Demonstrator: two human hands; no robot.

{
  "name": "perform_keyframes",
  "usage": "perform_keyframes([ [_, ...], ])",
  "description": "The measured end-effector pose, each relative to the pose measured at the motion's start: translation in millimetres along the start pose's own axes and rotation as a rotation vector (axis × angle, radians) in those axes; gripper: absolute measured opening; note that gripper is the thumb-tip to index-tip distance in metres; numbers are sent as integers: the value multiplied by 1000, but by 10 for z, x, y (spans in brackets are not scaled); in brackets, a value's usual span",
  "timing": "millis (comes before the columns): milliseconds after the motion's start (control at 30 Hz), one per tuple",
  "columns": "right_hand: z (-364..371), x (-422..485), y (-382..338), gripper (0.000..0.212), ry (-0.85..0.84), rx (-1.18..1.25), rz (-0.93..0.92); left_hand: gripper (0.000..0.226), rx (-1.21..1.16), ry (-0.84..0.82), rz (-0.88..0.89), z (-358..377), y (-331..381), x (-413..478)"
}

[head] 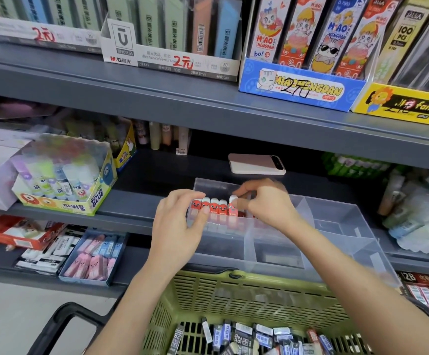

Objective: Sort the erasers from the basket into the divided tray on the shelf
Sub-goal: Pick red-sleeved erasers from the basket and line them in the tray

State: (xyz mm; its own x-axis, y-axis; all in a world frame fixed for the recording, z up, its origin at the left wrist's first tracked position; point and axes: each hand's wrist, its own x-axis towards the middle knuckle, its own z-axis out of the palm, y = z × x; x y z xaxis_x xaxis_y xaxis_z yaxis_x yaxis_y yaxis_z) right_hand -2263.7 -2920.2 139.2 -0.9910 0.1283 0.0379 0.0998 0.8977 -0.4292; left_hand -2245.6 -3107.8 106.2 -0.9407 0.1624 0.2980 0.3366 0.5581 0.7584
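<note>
Both hands reach into the back-left compartment of the clear plastic divided tray [336, 221] on the grey metal shelf [131, 203]. The left hand [180, 224] rests spread, fingers loose, against a row of upright red-and-white sleeved erasers [213, 207]. The right hand [262, 201] pinches the rightmost eraser [233, 204] in that row. Below both wrists sits the green slatted plastic basket [246, 298], holding loose dark-sleeved erasers [249, 336].

— The tray [280, 242] under both hands?
— Clear plastic, smooth, faintly frosted.
— And the basket [246, 301] nearer the wrists?
— Green slotted plastic, matt.
— The erasers [214, 207] at the fingertips?
— Glossy red paper sleeves, white rubbery ends.
— The shelf [136, 201]?
— Grey painted metal, matt.
</note>
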Motion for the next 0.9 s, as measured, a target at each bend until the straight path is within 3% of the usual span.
perform_keyframes([
  [67, 29, 18, 1, 21, 49, -230, -85, 31, 4, -2, 3, 1, -4, 0],
  [133, 74, 38, 1, 19, 54, -312, -122, 31, 12, 0, 6, 4, -5, -1],
  [300, 102, 45, 12, 14, 66, -289, -138, 31, 11, -1, 2, 4, 0, 0],
  [433, 82, 24, 1, 25, 63, -283, -157, 31, 3, -7, -13, -10, 20, 0],
  [700, 5, -23, -106, 32, -97, -242, -96, 30, -15, -12, -29, -10, 41, -8],
  [767, -34, -87, -127, 31, -54, -241, -79, 30, -44, -3, -38, -16, 45, -12],
  [900, -151, -434, -150, 21, 218, -114, -125, 27, -75, 25, -40, -64, 42, -87],
])
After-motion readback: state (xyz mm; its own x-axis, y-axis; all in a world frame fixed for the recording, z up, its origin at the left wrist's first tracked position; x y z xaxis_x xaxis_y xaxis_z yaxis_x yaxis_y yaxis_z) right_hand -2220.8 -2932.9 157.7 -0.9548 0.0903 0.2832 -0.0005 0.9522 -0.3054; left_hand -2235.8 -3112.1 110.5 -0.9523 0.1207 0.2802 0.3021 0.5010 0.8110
